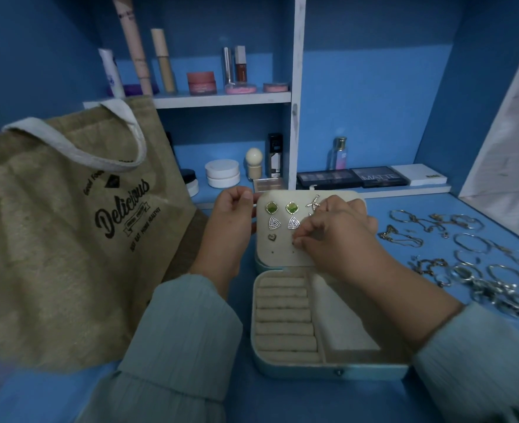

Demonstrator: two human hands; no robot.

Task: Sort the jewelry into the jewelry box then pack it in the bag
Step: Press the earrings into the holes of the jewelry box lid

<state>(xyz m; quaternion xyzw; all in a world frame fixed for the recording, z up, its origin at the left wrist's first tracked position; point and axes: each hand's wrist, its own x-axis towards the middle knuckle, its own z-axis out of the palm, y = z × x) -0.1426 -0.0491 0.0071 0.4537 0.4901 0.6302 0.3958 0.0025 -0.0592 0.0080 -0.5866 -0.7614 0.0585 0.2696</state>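
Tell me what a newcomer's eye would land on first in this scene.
The open jewelry box sits at center, and its upright earring panel holds green earrings in the top row. The right hand pinches something small at the panel while the left hand steadies its edge. A burlap bag fills the left side, and silver bangles and chains lie scattered on the right.

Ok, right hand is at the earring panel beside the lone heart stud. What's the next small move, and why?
Probably press the piece pinched in the right hand into the hole beside the heart stud. The green pair and triangle pair already sit side by side, the heart has no partner yet, and the left hand steadies the panel. What the fingertips hold is hidden.
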